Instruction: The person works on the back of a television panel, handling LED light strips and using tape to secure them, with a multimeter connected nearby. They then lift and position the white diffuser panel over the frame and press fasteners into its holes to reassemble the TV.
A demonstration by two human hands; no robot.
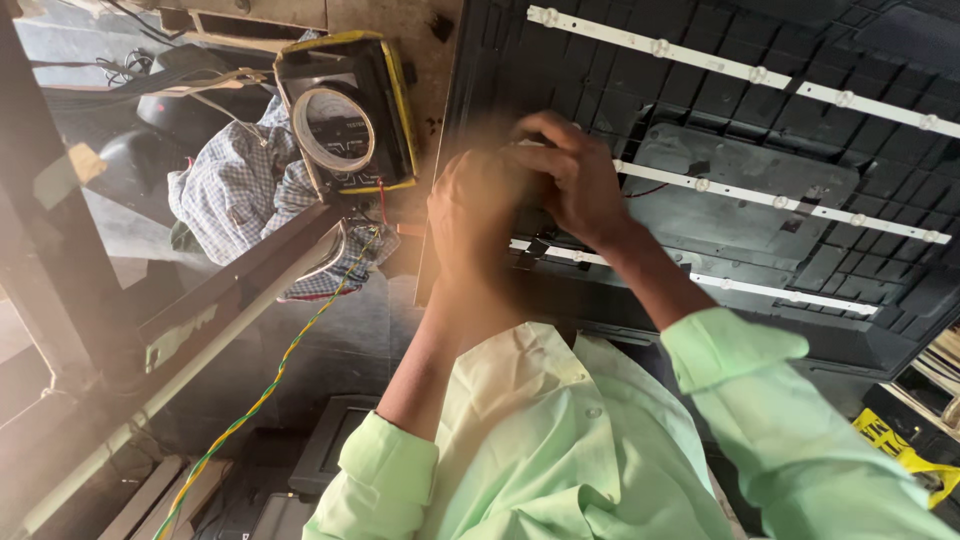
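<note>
A black ribbed panel (700,90) lies open with three white light strips running across it. My right hand (578,182) curls its fingers over the left end of the middle strip (780,202). My left hand (468,218) is blurred by motion; it sits close beside the right hand at the panel's left edge, above the near strip (760,290). Whether it grips anything is unclear. The far strip (700,60) lies untouched. Pale green sleeves cover both arms.
A yellow-cased dial meter (350,150) with a tape roll (334,130) on its face rests left of the panel, on a checked cloth (235,190). A twisted yellow-green wire (265,390) runs down along a dark bar (230,290). A yellow object (900,452) lies at the lower right.
</note>
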